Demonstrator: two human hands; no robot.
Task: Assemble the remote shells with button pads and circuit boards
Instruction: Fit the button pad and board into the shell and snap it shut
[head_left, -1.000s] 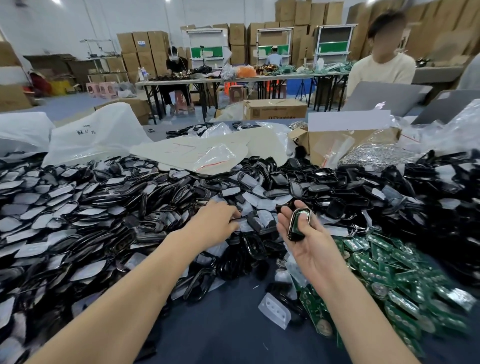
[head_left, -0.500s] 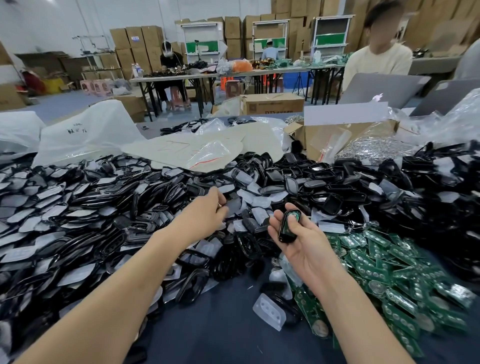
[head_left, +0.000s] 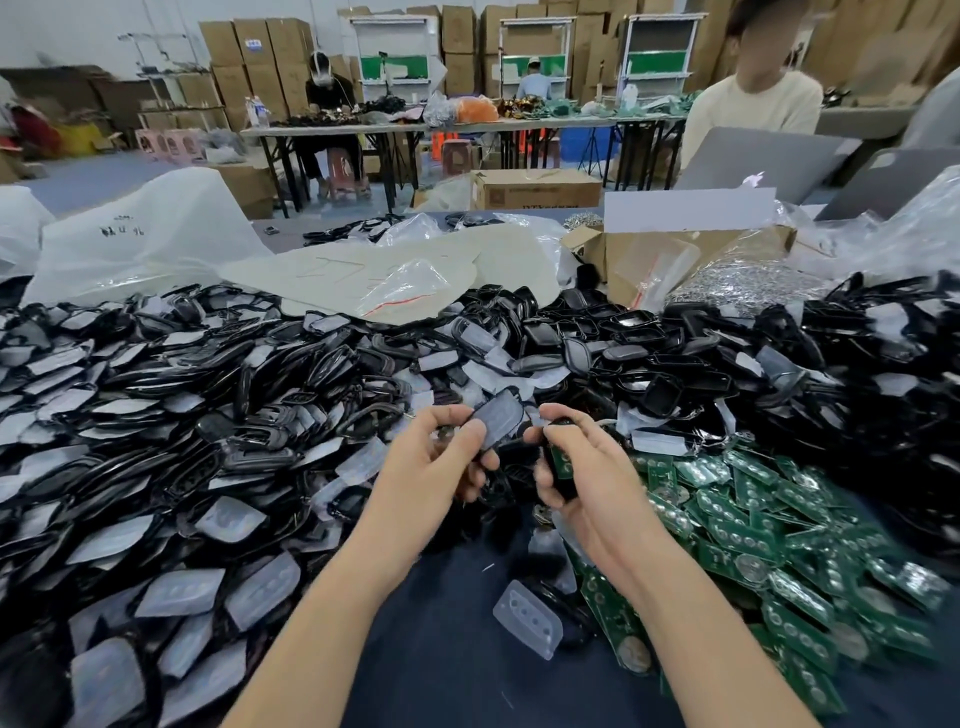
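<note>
While the left hand (head_left: 434, 467) pinches a shell piece (head_left: 500, 418), the palm-up right hand (head_left: 592, 478) grips a board-fitted shell (head_left: 560, 464).

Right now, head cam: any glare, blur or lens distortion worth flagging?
Head view: wide-angle warp stretches the frame edges; even overhead light, soft shadows; glare on the white plastic bag and glossy shell pile; mild softness on the left hand pinching a shell cover and the right hand gripping a shell with board.

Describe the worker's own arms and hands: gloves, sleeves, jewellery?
No gloves: the left hand and right hand are bare. Both forearms are uncovered down to the picture's lower edge, so no sleeve shows. No watch, bracelet or ring is visible.
</note>
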